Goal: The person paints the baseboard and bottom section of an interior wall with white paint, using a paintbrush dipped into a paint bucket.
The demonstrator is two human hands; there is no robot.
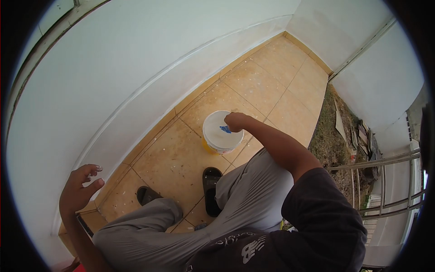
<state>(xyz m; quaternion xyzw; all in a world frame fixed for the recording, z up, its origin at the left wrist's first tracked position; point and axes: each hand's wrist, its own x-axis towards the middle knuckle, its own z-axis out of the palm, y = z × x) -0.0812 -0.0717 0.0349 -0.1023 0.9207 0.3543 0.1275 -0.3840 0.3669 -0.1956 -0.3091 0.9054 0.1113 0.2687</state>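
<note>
Head view, looking down at a person standing on a tiled floor (181, 158) beside a white wall (113, 81).

Left: the left hand (79, 190) is raised near the wall, palm toward it. Its fingers (93, 168) are spread loosely and lightly curled, holding nothing; whether their tips touch the wall cannot be told. Below the fingers, grey trousers (149, 226) cover the left leg, and a dark sandal (147, 195) shows at its end.

Centre: a second dark sandal (211, 190) rests on the floor tiles, just below the bucket. The white bucket (220, 132), with a yellow lower edge, stands on the floor near the foot of the wall, directly under the fingers of the right hand.

Centre right: the right hand (236, 121) reaches down over the far rim of the bucket. Its fingers are closed around a small blue object (225, 129), whose form is too small to tell; the object lies over the bucket's white top.

Right: beyond the arm in its dark sleeve (326, 213), the tiles end at a strip of ground with debris (358, 136) and a metal railing (389, 186), well apart from the fingers.
</note>
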